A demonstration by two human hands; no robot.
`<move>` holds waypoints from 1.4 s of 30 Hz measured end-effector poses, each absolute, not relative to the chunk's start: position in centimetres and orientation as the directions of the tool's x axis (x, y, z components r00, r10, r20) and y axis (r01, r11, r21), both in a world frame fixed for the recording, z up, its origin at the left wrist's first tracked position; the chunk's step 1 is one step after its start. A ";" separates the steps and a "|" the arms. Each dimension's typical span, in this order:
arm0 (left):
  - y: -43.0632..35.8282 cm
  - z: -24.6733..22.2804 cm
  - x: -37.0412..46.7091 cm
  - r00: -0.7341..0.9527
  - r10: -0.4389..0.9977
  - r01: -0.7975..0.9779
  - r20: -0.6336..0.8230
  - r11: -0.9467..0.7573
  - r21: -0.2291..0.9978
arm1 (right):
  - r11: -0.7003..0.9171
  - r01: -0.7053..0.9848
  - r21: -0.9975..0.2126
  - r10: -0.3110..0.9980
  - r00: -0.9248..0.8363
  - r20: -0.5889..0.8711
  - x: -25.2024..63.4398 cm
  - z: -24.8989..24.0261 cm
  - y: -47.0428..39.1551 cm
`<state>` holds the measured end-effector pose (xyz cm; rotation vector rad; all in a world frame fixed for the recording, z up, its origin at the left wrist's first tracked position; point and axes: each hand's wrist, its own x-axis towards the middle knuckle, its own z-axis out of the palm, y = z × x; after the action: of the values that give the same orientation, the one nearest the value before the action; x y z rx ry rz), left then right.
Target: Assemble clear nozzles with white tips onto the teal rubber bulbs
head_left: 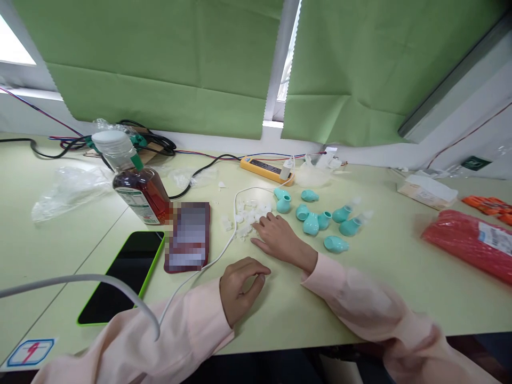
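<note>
Head view: small white pieces (251,214) are lain upon by the fingertips of the right hand (279,238), which is spread fairly wide, the thumb set apart from the bent forefinger; whether a piece is pinched cannot be told. The pieces are scattered in a loose heap on the table (400,240), under and just beyond those fingertips.

The left hand (239,289) is held narrow, nearer the table's front edge, its thumb and forefinger tips almost brought together, with nothing seen between them.

Glossy teal pieces (311,224) are grouped beyond and to the right of the right hand; two are topped with clear tips. Beyond it, a yellow power strip (260,169) is placed, with a white plug (286,169) fitted.

A white cable (216,261) is run to the left of both hands. Further left of the left hand, a pixelated flat object (188,234), a green-edged phone (124,277) and a bottle of reddish-brown contents (140,193) are found.
</note>
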<state>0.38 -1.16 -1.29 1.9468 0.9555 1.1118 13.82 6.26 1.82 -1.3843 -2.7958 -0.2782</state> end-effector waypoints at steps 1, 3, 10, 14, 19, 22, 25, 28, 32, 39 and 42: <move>-1.2 -1.3 0.4 0.356 0.848 0.256 0.392 -0.492 0.832 | 0.577 0.802 0.151 0.803 -0.592 0.075 13.7 1.6 6.5; -1.2 -1.3 0.4 0.353 0.847 0.259 0.397 -0.496 0.829 | 0.567 0.814 0.122 0.814 -0.577 0.066 13.7 1.1 6.9; -0.9 -1.3 0.5 0.349 0.844 0.283 0.407 -0.509 0.813 | 0.580 0.812 -0.063 0.814 -0.576 0.073 14.8 0.2 8.0; -0.6 -1.2 0.5 0.295 0.873 0.372 0.389 -0.480 0.794 | 0.594 0.794 -0.127 0.804 -0.590 0.073 15.4 0.3 8.4; -0.1 -1.1 0.2 0.293 0.878 0.526 0.380 -0.480 0.703 | 0.606 0.771 -0.196 0.794 -0.602 0.084 15.5 0.3 8.5; 0.7 -0.8 -0.4 0.310 0.800 0.647 0.514 -0.574 0.502 | 0.610 0.762 -0.218 0.790 -0.605 0.097 15.3 0.0 8.5; 1.8 -0.5 -1.0 0.278 0.722 0.837 0.633 -0.505 0.208 | 0.611 0.758 -0.229 0.789 -0.607 0.096 15.2 -0.2 8.6; 2.7 -0.7 -1.1 0.238 0.761 0.937 0.603 -0.344 0.065 | 0.598 0.768 -0.229 0.799 -0.592 0.104 15.3 -0.3 8.7; 3.3 -1.8 -0.6 0.282 0.802 0.946 0.527 -0.324 -0.014 | 0.591 0.774 -0.228 0.805 -0.582 0.113 15.2 -0.1 8.7; 3.9 -2.5 -0.2 0.307 0.804 0.935 0.510 -0.354 -0.005 | 0.647 0.727 -0.231 0.762 -0.632 0.144 14.5 0.0 8.0; 3.8 -1.8 -0.2 0.297 0.807 0.928 0.511 -0.370 0.046 | 0.659 0.716 -0.231 0.751 -0.639 0.166 14.3 0.0 8.0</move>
<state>-0.20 3.75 -1.80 2.7272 1.8736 0.7962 14.34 8.01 0.00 -1.1847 -2.6305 0.2098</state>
